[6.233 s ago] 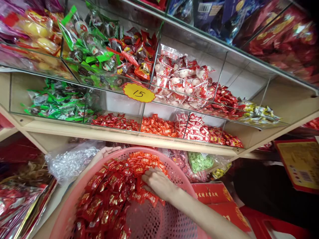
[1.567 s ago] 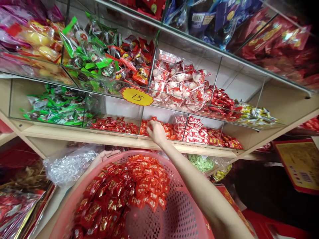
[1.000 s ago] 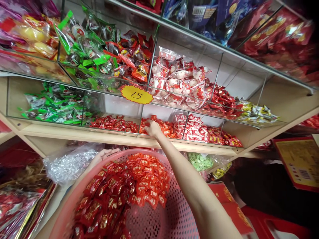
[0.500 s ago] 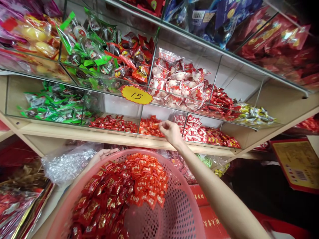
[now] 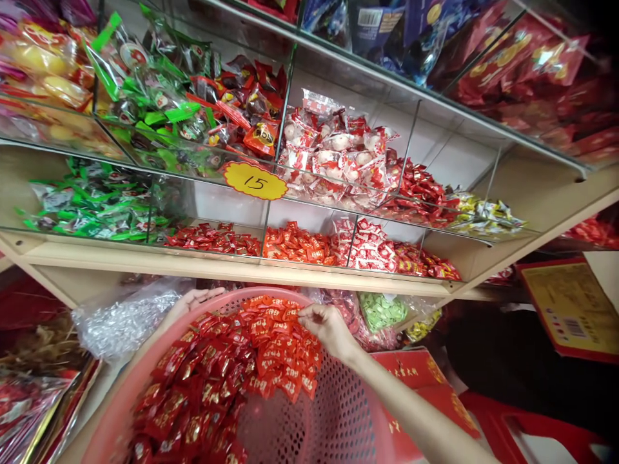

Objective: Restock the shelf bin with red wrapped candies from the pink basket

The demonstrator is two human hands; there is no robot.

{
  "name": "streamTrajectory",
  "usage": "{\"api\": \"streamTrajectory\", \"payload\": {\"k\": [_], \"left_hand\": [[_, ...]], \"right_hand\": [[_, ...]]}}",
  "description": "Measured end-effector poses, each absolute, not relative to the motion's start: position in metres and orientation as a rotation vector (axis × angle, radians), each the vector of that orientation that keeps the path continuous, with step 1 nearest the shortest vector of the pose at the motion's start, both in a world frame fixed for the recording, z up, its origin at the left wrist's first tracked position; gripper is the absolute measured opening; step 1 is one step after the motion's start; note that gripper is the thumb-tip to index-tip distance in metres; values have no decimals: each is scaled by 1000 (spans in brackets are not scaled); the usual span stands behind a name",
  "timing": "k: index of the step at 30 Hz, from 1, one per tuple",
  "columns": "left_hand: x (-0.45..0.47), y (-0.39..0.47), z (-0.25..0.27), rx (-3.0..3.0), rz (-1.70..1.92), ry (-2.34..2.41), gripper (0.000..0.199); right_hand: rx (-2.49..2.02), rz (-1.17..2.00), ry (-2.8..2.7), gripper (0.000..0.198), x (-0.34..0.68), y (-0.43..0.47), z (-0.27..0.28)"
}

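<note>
A pink perforated basket [image 5: 338, 419] tilts toward me. It holds a heap of orange-red candy packets [image 5: 278, 351] and darker red-and-gold ones [image 5: 193, 399]. My left hand [image 5: 193, 300] grips the basket's far rim. My right hand [image 5: 326, 325] reaches over the right side of the basket, its fingers curled onto orange-red packets at the top of the heap. Straight above, a glass shelf compartment [image 5: 296, 245] holds the same orange-red packets.
Glass-divided shelves hold green [image 5: 97, 206], red [image 5: 213, 238] and red-white [image 5: 372, 248] candies, under a yellow "15" tag [image 5: 255, 181]. A crinkled clear bag [image 5: 123, 316] lies to the left of the basket. To the right are red boxes [image 5: 425, 380] and a red stool [image 5: 532, 432].
My right hand has come down from the orange-red shelf compartment to the heap in the basket. The left hand stays on the rim. The view has shifted slightly.
</note>
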State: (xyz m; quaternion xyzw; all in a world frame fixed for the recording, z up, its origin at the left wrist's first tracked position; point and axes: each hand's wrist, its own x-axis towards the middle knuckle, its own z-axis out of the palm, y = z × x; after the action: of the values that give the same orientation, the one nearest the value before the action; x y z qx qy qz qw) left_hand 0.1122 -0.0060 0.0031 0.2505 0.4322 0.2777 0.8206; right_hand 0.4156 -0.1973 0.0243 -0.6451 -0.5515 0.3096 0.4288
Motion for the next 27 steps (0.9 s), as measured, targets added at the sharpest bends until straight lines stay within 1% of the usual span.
{"api": "streamTrajectory", "payload": {"k": [3, 7, 13, 17, 19, 24, 27], "left_hand": [[107, 3, -14, 551, 561, 905, 77], [101, 11, -35, 579, 584, 873, 72], [103, 5, -23, 533, 585, 874, 79], [103, 5, -23, 559, 583, 879, 77], [103, 9, -31, 563, 586, 875, 77], [103, 16, -45, 566, 589, 868, 81], [102, 17, -48, 578, 578, 852, 89]], "right_hand": [[-1603, 826, -1297, 20, 413, -191, 19], [-1578, 903, -1254, 23, 408, -185, 17], [-1639, 844, -1331, 26, 406, -184, 10], [-1712, 767, -1401, 15, 405, -186, 13], [-1723, 657, -1469, 13, 404, -181, 25], [-1674, 331, -1646, 28, 402, -129, 88], [-1795, 147, -1697, 17, 397, -77, 121]]}}
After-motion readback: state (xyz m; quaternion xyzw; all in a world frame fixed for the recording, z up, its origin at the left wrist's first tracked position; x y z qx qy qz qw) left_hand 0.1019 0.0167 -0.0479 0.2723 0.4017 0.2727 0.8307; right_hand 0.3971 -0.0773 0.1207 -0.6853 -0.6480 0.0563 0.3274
